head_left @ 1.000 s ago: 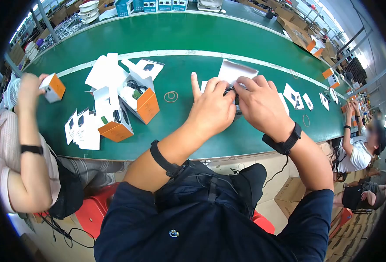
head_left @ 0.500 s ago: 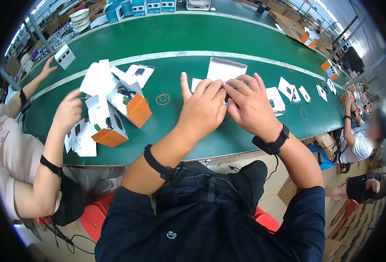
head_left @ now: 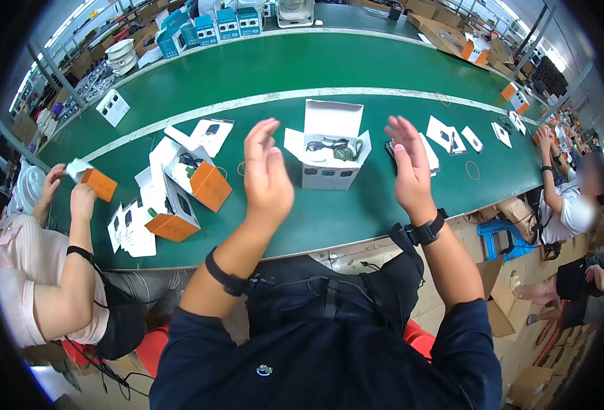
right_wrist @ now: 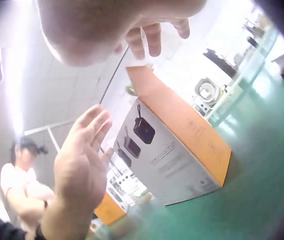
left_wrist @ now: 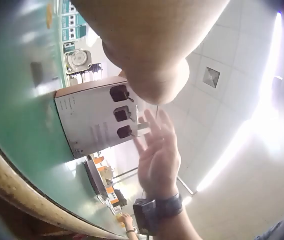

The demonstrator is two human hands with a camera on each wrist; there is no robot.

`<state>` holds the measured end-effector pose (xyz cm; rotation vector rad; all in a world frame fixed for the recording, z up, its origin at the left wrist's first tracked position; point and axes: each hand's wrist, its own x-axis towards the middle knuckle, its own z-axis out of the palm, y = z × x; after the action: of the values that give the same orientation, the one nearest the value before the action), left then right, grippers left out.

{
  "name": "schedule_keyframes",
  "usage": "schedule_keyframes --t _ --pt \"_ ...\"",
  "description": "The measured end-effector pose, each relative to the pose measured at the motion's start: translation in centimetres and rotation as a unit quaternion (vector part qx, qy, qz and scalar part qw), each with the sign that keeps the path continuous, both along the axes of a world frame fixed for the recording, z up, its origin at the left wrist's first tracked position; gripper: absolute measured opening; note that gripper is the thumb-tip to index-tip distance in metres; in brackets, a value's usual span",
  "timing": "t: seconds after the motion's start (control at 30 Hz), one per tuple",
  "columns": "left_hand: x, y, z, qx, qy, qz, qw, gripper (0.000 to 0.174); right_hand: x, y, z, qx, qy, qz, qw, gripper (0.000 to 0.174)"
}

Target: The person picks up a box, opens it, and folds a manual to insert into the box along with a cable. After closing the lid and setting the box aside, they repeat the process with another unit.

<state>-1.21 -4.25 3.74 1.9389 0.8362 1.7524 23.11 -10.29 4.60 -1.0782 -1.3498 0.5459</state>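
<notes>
A white carton (head_left: 329, 179) with its flaps raised stands upright on the green table in front of me. Black cable (head_left: 326, 144) and a dark green item (head_left: 346, 152) lie inside it. My left hand (head_left: 268, 181) is raised on the carton's left side, fingers straight, holding nothing. On the opposite side my right hand (head_left: 413, 178) is held up the same way, apart from the carton. Both wrist views show the carton's printed side (left_wrist: 97, 117) with pictures of dark devices, and an orange side (right_wrist: 194, 122) appears in the right wrist view.
Two open orange-and-white cartons (head_left: 211, 186) stand on the left, with printed cards (head_left: 138, 232) by them. More cards (head_left: 446, 134) and a rubber band (head_left: 472, 170) lie to the right. A person at left handles an orange box (head_left: 100, 184). Blue boxes (head_left: 227, 25) line the back.
My hands have parted from over the carton to either side, uncovering its contents. The person at left has let go of one box at the back and now holds another.
</notes>
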Motion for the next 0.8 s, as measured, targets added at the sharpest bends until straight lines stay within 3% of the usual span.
schedule_keyframes --t 0.07,0.13,0.17,0.23,0.3,0.37,0.43,0.5,0.53,0.57,0.7,0.8 --pt "0.1 0.4 -0.5 -0.256 -0.163 -0.092 0.948 0.038 0.3 0.1 -0.5 -0.052 0.061 0.009 0.997 0.046" --pt "0.1 1.7 -1.1 -0.440 -0.262 -0.195 0.836 0.042 -0.8 0.9 -0.3 -0.188 0.124 0.064 0.972 0.047" --pt "0.3 2.5 -1.4 -0.438 -0.260 -0.193 0.839 0.042 -1.5 1.2 -0.4 -0.185 0.126 0.067 0.972 0.047" --pt "1.0 3.6 -1.2 -0.464 -0.117 -0.306 0.823 0.044 -2.6 2.3 -0.9 -0.171 0.200 0.162 0.951 0.050" --pt "1.4 4.2 -1.3 -0.435 -0.132 -0.325 0.829 0.043 -3.0 3.0 -1.9 -0.170 0.222 0.160 0.947 0.049" --pt "1.3 4.7 -1.5 -0.274 -0.045 -0.324 0.904 0.045 -3.3 3.3 -3.1 -0.043 0.131 0.105 0.985 0.052" --pt "1.1 4.3 -1.1 -0.218 -0.062 -0.340 0.912 0.042 -3.4 2.9 -2.7 -0.010 0.144 0.115 0.983 0.047" --pt "0.1 3.8 -0.7 -0.045 0.075 -0.322 0.943 0.032 -2.4 2.6 -2.5 0.005 0.015 0.166 0.986 0.039" --pt "-0.2 3.6 -1.0 -0.069 0.080 -0.310 0.945 0.024 -1.8 2.2 -2.1 0.018 -0.069 0.158 0.985 0.033" --pt "-0.3 3.7 -1.0 -0.070 0.081 -0.310 0.945 0.024 -1.7 2.0 -1.9 0.018 -0.068 0.158 0.985 0.033" --pt "-0.6 3.7 -1.2 -0.011 0.142 -0.278 0.950 0.025 -1.6 1.9 -2.4 -0.002 -0.040 0.181 0.983 0.035" --pt "-1.1 3.5 -0.6 0.029 0.196 -0.267 0.943 0.028 -1.4 2.2 -2.9 -0.025 0.043 0.194 0.980 0.031"
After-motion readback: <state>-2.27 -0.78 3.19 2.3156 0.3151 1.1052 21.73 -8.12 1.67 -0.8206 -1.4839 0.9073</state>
